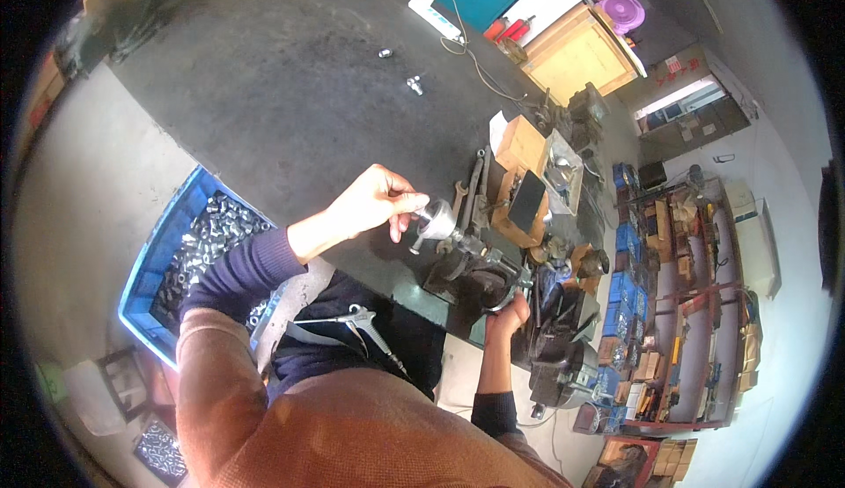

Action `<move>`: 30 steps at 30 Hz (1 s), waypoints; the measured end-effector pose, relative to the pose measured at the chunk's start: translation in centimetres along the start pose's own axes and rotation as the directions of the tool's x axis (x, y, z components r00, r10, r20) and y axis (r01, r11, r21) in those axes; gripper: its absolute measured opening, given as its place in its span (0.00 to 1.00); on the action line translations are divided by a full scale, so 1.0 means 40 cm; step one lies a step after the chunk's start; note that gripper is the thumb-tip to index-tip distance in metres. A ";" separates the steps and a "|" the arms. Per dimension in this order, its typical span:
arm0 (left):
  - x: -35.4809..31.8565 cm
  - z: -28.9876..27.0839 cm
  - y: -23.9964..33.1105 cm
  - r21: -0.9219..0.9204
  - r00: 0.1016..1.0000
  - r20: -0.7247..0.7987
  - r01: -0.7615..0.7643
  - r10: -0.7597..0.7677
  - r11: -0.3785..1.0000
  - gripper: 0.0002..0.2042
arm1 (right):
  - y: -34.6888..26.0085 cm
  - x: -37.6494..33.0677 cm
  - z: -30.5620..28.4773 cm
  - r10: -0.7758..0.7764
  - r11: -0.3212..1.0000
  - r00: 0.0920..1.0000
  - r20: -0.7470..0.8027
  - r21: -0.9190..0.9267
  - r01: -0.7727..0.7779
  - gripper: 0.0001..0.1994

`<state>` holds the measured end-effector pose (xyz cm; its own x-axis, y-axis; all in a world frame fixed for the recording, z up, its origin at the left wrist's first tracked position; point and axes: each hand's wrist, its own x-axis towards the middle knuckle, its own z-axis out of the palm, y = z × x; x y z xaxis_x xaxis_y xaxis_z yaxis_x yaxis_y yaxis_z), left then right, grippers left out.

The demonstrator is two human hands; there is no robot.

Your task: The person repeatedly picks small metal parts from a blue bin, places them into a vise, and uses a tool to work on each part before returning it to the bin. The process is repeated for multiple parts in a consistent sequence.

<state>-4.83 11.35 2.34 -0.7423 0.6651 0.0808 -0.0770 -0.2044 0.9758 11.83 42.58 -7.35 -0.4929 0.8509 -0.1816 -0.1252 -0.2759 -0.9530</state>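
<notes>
Two hands are on the job: the left hand (380, 199) pinches a small silvery metal fitting with a flared cup end (433, 221) just above the dark bench-mounted vise (471, 277), while the right hand (509, 312) is wrapped around the vise handle low at the bench (290, 92) edge. By my read the fitting is not yet clamped, so seating and tightening remain, with many like pieces waiting in the blue plastic crate (154, 264). Its long axis tilts, cup up-right, stem down-left.
</notes>
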 end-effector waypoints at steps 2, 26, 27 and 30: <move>0.002 0.002 -0.004 -0.026 1.000 0.005 -0.007 0.007 1.000 0.10 | 0.007 0.010 0.030 -0.049 0.993 0.998 0.025 0.106 0.046 0.05; 0.026 0.006 -0.021 0.236 0.956 0.113 -0.291 0.271 0.927 0.14 | -0.003 0.266 0.037 -0.275 0.933 0.959 0.066 -0.220 0.283 0.08; 0.021 0.001 -0.023 0.286 0.959 0.097 -0.283 0.266 0.916 0.14 | 0.020 0.233 0.036 -0.238 0.953 0.969 0.063 -0.179 0.246 0.09; 0.016 -0.011 -0.034 0.214 0.949 0.089 -0.314 0.302 0.925 0.12 | 0.046 0.114 0.022 -0.025 0.995 0.992 0.121 0.098 0.013 0.09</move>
<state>-5.51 11.75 0.97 -0.6690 0.6334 0.3889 0.3041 -0.2442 0.9208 8.60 45.58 -9.70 -0.5898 0.7974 -0.1271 -0.2157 -0.3073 -0.9269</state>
